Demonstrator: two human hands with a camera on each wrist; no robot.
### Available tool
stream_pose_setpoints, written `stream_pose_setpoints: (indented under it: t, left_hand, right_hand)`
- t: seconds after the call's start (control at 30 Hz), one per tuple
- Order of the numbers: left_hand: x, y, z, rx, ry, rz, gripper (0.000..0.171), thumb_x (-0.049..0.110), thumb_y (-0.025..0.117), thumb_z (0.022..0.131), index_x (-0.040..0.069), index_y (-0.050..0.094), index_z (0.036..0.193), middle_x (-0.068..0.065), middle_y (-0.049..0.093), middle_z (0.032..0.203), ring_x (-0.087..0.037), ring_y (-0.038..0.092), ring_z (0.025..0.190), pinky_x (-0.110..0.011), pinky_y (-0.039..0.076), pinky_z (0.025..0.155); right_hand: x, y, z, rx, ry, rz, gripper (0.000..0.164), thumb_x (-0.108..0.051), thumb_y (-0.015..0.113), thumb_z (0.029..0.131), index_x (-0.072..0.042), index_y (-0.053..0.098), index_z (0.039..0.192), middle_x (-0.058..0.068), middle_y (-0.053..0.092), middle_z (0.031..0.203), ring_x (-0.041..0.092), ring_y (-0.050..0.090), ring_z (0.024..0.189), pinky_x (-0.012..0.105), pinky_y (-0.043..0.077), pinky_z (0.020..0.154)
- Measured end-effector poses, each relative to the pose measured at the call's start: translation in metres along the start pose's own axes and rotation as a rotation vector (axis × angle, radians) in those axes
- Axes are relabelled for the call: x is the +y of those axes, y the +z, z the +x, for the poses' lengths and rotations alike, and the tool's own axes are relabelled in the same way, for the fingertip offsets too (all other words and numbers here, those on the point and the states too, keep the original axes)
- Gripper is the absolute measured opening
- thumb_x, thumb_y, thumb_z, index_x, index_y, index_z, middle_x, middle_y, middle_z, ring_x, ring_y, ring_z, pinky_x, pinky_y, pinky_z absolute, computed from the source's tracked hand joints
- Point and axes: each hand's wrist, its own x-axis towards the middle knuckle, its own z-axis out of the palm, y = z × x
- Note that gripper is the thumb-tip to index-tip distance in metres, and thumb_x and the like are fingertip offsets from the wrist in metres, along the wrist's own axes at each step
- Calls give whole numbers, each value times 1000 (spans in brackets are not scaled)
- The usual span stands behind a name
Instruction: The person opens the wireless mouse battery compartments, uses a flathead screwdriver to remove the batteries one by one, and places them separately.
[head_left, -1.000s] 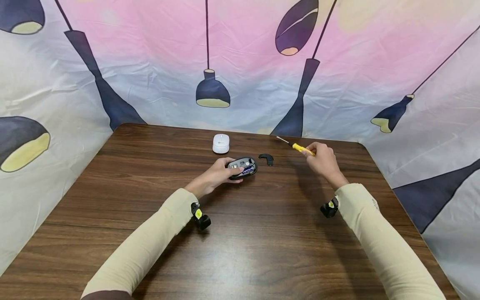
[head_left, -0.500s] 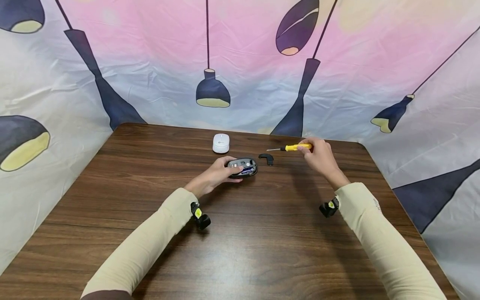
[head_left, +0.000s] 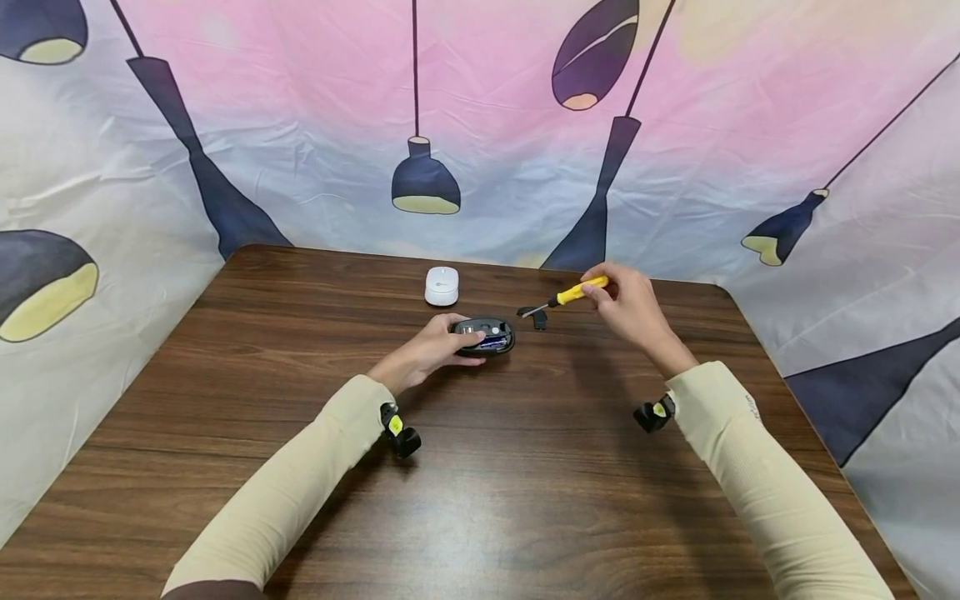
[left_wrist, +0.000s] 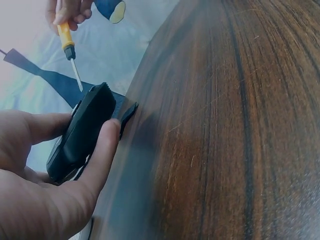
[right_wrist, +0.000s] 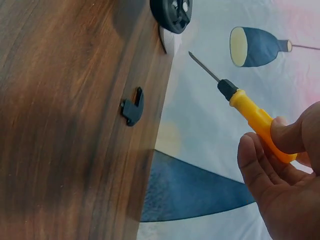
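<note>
My left hand (head_left: pixel 431 348) grips a black computer mouse (head_left: pixel 491 327) turned underside up, thumb on its near end. Its battery bay is uncovered, with a blue battery (head_left: pixel 495 342) showing inside. In the left wrist view the mouse (left_wrist: pixel 87 132) is pinched between thumb and fingers above the table. My right hand (head_left: pixel 632 307) pinches a yellow-handled screwdriver (head_left: pixel 573 293) by the handle's end. The shaft points down and left, its tip a little right of the mouse. On the table lies a black curved battery cover (head_left: pixel 540 320), overlapped by the shaft in the head view and apart from it in the right wrist view.
A white mouse (head_left: pixel 442 286) stands at the back of the brown wooden table (head_left: pixel 480 467). Directly behind the table's far edge hangs a printed cloth (head_left: pixel 322 183) with lamp shapes. Each wrist wears a small black camera (head_left: pixel 405 442).
The screwdriver has swung from pointing up and left to pointing down and left, as my right hand moved left toward the mouse. My left hand stays in place; the mouse has tilted slightly.
</note>
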Motion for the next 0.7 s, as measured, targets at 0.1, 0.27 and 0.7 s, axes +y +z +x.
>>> stream_pose_setpoints:
  t: [0.1,0.27,0.7]
  left_hand:
    - [0,0,0,0,-3,-16,47,0,55,103,-10,33,143,-30,42,143,-41,55,125,-39,59,94]
    - [0,0,0,14,-5,-16,48,1,57,102,-10,34,143,-30,43,142,-40,56,124,-38,59,93]
    - [-1,0,1,31,-12,-12,51,1,59,101,-10,33,144,-30,45,140,-37,59,121,-35,61,89]
  right_hand:
    - [-5,1,1,-15,-20,-2,16,-8,61,102,3,68,111,14,65,84,23,61,67,25,53,55]
    - [-15,2,3,-41,-51,-22,14,-8,62,102,0,69,110,12,65,84,24,61,67,27,52,55]
    - [-30,5,3,-175,-74,-44,14,-10,63,102,-2,71,110,14,70,91,22,56,67,31,46,56]
